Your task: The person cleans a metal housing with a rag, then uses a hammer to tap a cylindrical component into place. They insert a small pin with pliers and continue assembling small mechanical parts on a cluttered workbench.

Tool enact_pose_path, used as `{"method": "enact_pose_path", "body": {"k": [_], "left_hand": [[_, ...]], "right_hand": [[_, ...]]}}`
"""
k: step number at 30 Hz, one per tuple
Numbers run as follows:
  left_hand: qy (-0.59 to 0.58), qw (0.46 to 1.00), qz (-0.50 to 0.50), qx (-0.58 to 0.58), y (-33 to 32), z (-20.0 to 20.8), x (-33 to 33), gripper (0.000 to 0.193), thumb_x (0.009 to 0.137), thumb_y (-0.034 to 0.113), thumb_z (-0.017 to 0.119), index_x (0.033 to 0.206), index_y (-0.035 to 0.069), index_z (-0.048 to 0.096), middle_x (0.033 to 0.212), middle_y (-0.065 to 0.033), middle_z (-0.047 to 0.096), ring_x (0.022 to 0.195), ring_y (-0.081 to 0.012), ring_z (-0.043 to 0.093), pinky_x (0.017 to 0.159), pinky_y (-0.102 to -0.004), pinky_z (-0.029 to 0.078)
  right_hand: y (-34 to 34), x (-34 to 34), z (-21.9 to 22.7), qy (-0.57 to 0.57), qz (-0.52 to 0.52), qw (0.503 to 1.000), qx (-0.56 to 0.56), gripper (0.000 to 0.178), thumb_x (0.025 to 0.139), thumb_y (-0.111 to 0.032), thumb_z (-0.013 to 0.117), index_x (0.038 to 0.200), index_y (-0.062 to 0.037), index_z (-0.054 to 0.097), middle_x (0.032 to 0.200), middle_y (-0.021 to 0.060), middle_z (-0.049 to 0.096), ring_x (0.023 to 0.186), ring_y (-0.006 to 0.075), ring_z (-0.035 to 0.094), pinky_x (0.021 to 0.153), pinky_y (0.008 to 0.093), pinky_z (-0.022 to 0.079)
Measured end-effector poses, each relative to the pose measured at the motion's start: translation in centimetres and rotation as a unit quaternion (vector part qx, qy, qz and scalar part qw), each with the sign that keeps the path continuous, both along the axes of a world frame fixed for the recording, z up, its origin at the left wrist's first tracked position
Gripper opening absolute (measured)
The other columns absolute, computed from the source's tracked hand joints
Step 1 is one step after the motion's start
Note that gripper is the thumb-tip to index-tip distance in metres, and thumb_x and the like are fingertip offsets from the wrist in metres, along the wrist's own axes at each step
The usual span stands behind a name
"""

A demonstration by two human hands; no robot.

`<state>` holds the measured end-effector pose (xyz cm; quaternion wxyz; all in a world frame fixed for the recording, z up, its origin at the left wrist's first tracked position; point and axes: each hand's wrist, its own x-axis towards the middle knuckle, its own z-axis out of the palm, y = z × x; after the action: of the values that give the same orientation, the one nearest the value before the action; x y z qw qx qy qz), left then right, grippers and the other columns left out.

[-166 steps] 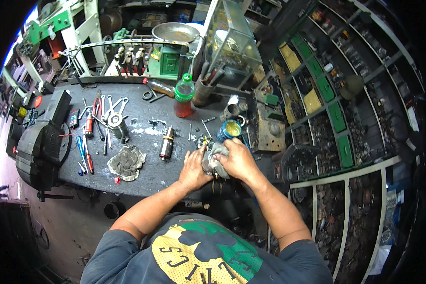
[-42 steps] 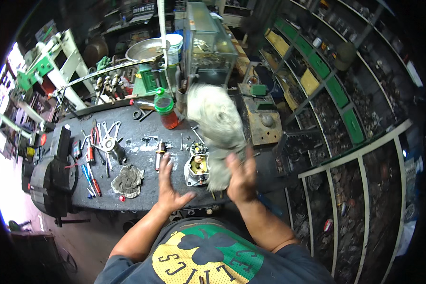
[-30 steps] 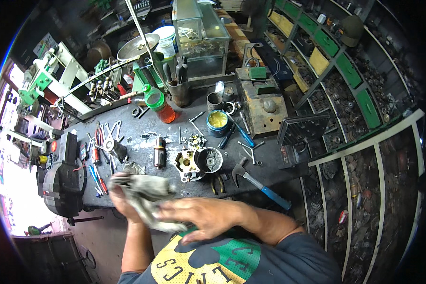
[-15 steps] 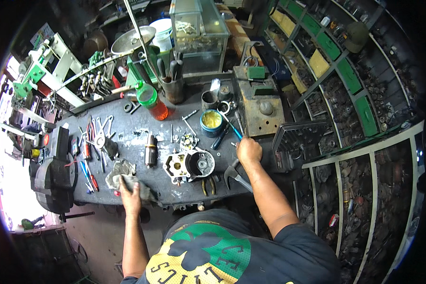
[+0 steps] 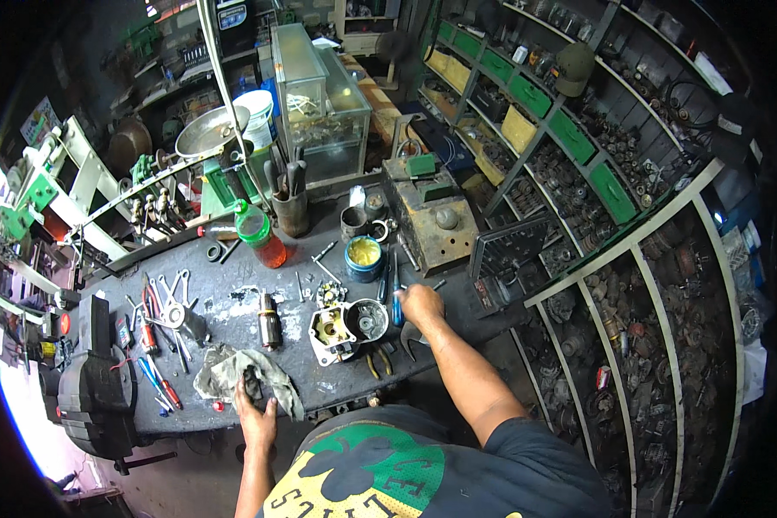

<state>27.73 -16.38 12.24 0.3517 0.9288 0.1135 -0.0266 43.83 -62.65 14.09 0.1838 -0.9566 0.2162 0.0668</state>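
Note:
A crumpled grey rag (image 5: 276,378) with a dark patch lies at the bench's near left edge. My left hand (image 5: 255,419) rests on its near side, thumb and fingers apart. My right hand (image 5: 424,307) is closed at the blue handle of a screwdriver (image 5: 397,302), beside a second, dark-handled screwdriver (image 5: 382,283). Just beyond stands an open blue tub of yellow grease (image 5: 364,255). Left of the screwdrivers sits a metal housing (image 5: 335,332) with a round cup-shaped part (image 5: 368,320). Pliers (image 5: 376,361) lie in front of it, and a hammer (image 5: 413,342) is partly under my right forearm.
A cylindrical armature (image 5: 269,321) stands mid-bench. Spanners (image 5: 177,289) and red and blue screwdrivers (image 5: 157,382) lie left, near a black vise (image 5: 95,371). A bottle of red liquid (image 5: 260,237) and a tool-filled can (image 5: 291,211) stand behind. Parts shelves (image 5: 617,302) line the right.
My right hand has drawn back from the grease tub, and the blue screwdriver now lies beside the dark one. My left hand stays at the rag, now more spread. The view has shifted.

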Motion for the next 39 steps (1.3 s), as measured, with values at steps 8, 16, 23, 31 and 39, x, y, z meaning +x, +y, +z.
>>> {"method": "enact_pose_path", "body": {"k": [8,16,23,31,39], "left_hand": [[-0.029,0.999,-0.028,0.018,1.6,2.6,0.1,0.094,0.093,0.011,0.084,0.17,0.002,0.031,0.173,-0.028,0.038,0.162,-0.0444,0.036,0.134,-0.049,0.031],[-0.101,0.993,0.049,-0.038,-1.2,4.4,-1.8,0.08,0.094,0.007,0.082,0.164,0.001,0.044,0.161,-0.0261,0.054,0.153,-0.0431,0.05,0.128,-0.0484,0.038],[-0.279,0.959,-0.015,-0.05,-6.9,13.2,-1.3,0.051,0.09,-0.001,0.078,0.14,0.0,0.068,0.137,-0.0207,0.074,0.13,-0.0369,0.07,0.114,-0.0451,0.053],[-0.172,0.942,-0.214,-0.194,-17.0,23.3,5.9,0.041,0.098,0.014,0.082,0.136,0.004,0.071,0.122,-0.0183,0.079,0.103,-0.0335,0.079,0.09,-0.0418,0.062],[-0.194,0.91,-0.323,-0.173,-15.6,21.6,6.8,0.018,0.096,0.011,0.084,0.111,0.004,0.077,0.097,-0.0127,0.08,0.09,-0.0325,0.079,0.082,-0.0427,0.062]], "right_hand": [[-1.3,5.9,-3.2,-0.01,0.007,0.995,-0.094,0.033,0.103,-0.02,0.057,0.103,-0.0047,0.086,0.111,0.0231,0.082,0.104,0.0414,0.081,0.091,0.055,0.065],[-1.1,6.6,-3.0,-0.067,0.035,0.991,-0.114,0.026,0.101,-0.023,0.065,0.101,-0.0038,0.082,0.109,0.022,0.082,0.102,0.0418,0.081,0.089,0.0536,0.065],[0.8,1.8,7.0,-0.473,0.017,0.839,0.268,0.011,0.107,-0.013,0.067,0.106,-0.0021,0.069,0.09,0.0123,0.075,0.077,0.0272,0.076,0.069,0.0366,0.061],[6.9,-7.5,18.8,-0.321,0.088,0.611,0.718,0.017,0.12,-0.014,0.044,0.134,-0.0045,0.045,0.11,0.0184,0.07,0.083,0.0219,0.076,0.076,0.0405,0.071],[7.7,-10.3,19.2,-0.31,0.37,0.734,0.478,0.01,0.097,0.002,0.082,0.104,0.0046,0.075,0.117,0.0148,0.069,0.1,0.0214,0.073,0.09,0.0339,0.06]]}}
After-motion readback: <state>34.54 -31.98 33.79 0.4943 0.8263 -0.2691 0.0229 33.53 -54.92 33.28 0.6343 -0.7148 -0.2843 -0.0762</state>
